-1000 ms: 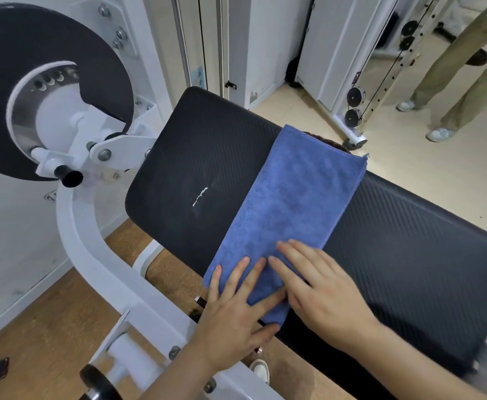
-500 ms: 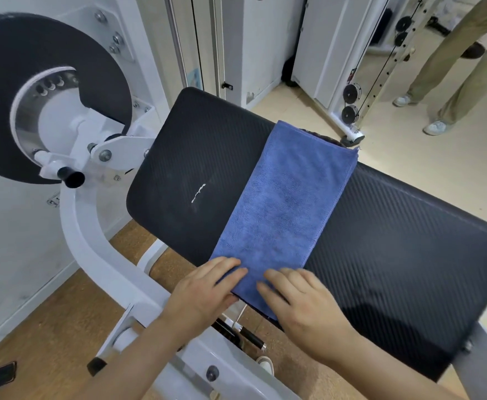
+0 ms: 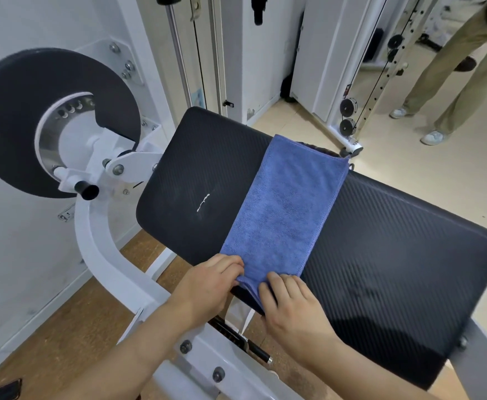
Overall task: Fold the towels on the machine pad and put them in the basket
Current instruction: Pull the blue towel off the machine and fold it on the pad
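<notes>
A blue towel (image 3: 285, 209), folded into a long narrow strip, is being kept lying diagonally across the black machine pad (image 3: 395, 255), with its near end hanging just over the pad's front edge. That end is being pinched at its left corner by the left hand (image 3: 207, 287), fingers curled, and just beside it by the right hand (image 3: 291, 304). The pad is being flanked by a black disc (image 3: 14, 111) on a white frame (image 3: 98, 255) at left. At far right, pale floor is being stood on by a person in khaki trousers (image 3: 453, 82).
</notes>
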Demonstrator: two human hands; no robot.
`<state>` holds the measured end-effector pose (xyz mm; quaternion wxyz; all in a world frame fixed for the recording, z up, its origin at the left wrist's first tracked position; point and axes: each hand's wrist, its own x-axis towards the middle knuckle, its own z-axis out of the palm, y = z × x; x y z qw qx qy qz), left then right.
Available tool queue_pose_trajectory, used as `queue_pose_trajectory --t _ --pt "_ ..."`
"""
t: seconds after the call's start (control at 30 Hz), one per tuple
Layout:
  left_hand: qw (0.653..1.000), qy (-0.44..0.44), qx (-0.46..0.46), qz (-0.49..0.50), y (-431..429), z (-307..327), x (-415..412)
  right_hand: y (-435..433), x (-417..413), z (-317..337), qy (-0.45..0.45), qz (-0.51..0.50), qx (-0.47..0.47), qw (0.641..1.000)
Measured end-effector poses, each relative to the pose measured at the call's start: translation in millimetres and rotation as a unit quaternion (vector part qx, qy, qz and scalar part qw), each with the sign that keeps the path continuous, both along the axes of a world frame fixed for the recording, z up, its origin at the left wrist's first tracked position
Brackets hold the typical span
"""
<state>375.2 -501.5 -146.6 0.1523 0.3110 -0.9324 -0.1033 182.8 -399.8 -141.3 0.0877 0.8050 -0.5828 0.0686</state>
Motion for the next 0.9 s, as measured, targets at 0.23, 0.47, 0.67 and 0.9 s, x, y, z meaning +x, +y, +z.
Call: queue_pose_trajectory --t 0.23,0.47,0.67,0.9 --pt "0.998 -0.066 0.01 -0.001 9 18 -3 -14 -2 28 -0.067 -0.016 0.03 0.997" --pt "0.984 -0.166 0.06 0.009 44 29 -9 6 -11 34 -0.057 -0.007 0.233 0.971" --pt "0.953 -0.155 0.261 -0.011 32 57 -8 10 -28 55 -0.271 -0.019 0.298 0.915" --pt "0.926 0.1 0.355 0.078 -45 119 -60 -28 -70 106 -0.372 -0.17 0.155 0.899"
